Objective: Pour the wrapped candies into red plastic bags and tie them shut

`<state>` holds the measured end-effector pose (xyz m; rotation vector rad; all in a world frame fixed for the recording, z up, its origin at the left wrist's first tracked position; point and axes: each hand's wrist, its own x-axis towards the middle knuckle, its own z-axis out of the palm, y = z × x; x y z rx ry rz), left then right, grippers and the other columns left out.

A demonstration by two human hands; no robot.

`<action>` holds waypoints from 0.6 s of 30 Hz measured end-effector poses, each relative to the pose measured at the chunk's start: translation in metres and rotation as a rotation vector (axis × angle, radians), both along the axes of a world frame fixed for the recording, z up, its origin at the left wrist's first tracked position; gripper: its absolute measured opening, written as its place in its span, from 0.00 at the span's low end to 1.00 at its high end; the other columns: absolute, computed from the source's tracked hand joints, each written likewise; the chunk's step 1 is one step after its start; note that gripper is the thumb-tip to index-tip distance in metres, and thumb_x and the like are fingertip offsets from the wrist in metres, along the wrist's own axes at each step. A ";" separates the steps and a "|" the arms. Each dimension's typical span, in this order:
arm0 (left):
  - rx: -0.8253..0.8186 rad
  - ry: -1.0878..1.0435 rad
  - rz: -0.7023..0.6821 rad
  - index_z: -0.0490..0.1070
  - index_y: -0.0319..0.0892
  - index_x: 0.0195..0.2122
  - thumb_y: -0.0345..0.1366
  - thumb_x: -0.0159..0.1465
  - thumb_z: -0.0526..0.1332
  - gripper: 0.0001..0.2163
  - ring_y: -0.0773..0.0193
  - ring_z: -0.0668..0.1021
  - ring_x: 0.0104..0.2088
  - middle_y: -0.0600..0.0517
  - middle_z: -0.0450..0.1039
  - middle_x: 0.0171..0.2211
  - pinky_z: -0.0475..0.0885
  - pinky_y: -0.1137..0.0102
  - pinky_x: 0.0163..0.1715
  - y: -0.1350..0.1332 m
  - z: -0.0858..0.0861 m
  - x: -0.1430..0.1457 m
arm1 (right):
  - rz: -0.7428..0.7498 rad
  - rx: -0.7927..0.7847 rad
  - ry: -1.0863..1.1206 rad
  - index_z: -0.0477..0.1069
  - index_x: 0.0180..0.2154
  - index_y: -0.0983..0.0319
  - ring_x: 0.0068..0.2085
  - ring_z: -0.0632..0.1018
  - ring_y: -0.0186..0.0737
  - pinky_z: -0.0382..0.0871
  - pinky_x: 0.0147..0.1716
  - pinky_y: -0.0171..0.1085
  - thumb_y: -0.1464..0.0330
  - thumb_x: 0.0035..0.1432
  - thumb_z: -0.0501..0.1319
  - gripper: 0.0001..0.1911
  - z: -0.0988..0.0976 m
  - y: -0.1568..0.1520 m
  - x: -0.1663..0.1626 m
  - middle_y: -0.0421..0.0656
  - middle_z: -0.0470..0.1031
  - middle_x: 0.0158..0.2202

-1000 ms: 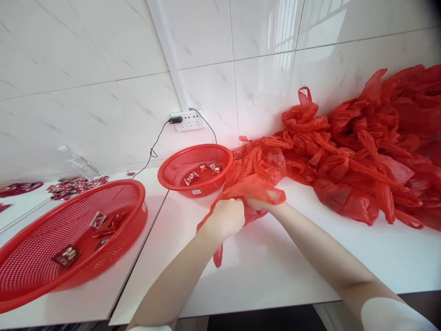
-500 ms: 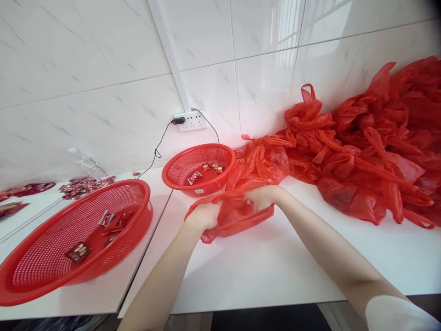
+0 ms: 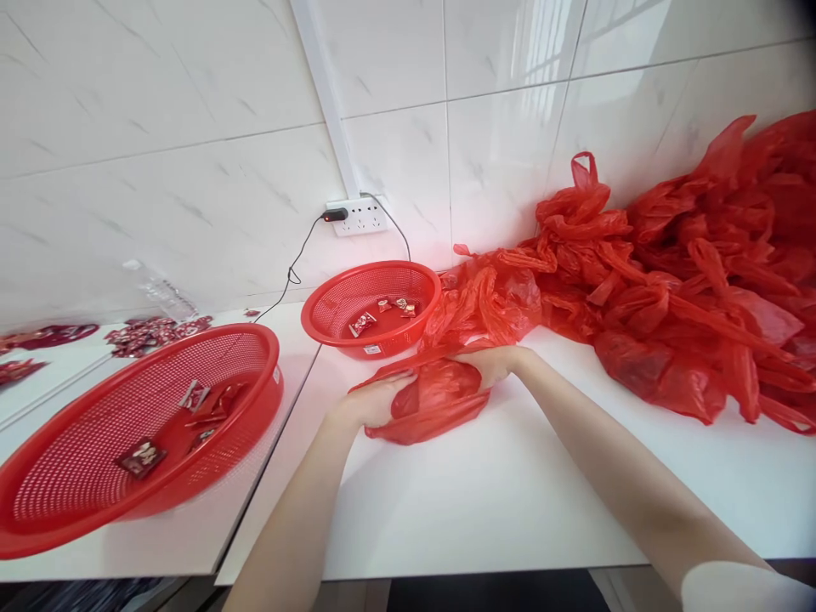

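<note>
A thin red plastic bag [image 3: 439, 416] lies on the white table in front of me, its mouth spread between my hands. My left hand [image 3: 376, 401] is at the bag's left side, fingers stretched out flat against the film and partly covered by it. On the right side, my right hand [image 3: 490, 365] reaches into the mouth with its fingers extended; their tips are partly hidden by red film. Just behind the bag stands a small red mesh basket [image 3: 335, 302] with several small wrapped packets [image 3: 363, 324] in it.
A large red mesh basket [image 3: 70, 425] with several packets stands at left. Loose red bags [image 3: 669, 297] are heaped along the wall at right. A power strip [image 3: 360, 217] with cords is on the wall. A clear bottle [image 3: 159, 293] lies by small packets [image 3: 144, 337].
The bag's mouth has been spread wider and rounder. My left hand has straightened its fingers, and my right hand's curled fingers have extended. The view has shifted slightly.
</note>
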<state>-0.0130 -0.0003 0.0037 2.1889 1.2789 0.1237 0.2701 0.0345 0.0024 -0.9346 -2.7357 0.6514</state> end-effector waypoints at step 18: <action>0.336 -0.099 0.042 0.70 0.43 0.47 0.50 0.57 0.64 0.21 0.51 0.76 0.44 0.44 0.73 0.45 0.70 0.61 0.43 0.004 -0.026 0.025 | -0.086 0.328 0.082 0.65 0.59 0.63 0.61 0.64 0.54 0.53 0.60 0.53 0.47 0.59 0.57 0.35 -0.037 -0.009 -0.046 0.55 0.64 0.62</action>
